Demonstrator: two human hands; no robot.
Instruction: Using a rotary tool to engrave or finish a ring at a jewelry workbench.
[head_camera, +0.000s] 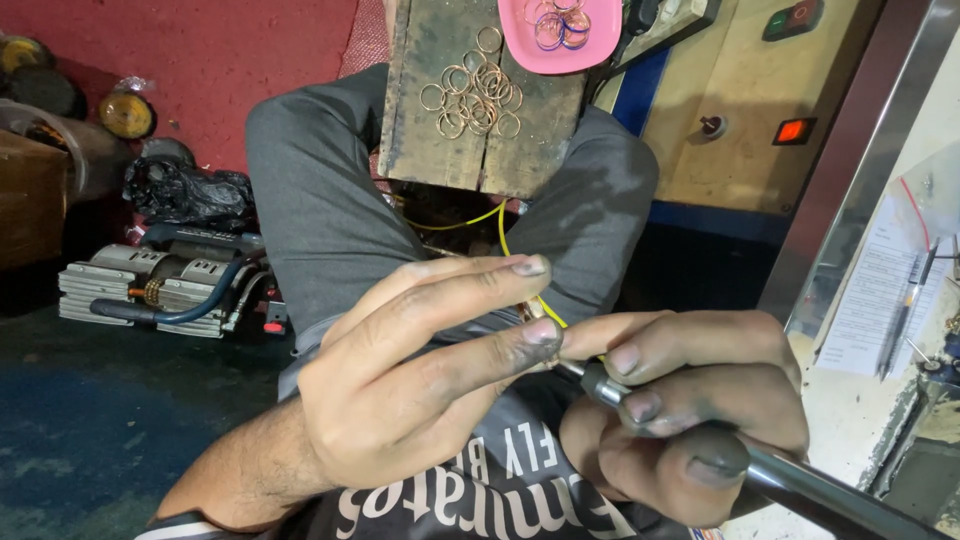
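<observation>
Two hands meet just below the wooden block (480, 110), over the person's lap. Left hand (400, 400): fingers partly curled, thumb and forefinger tips pinched together on something too small to identify. Right hand (690, 410): closed around a dark metal tool (800, 480), whose tip meets the left fingertips. A yellow wire (505, 235) runs from the block's lower edge down to the pinch. Loose copper-coloured rings (478, 95) lie heaped on top of the block; a pink dish (520, 45) holding more rings sits at the block's upper right corner.
</observation>
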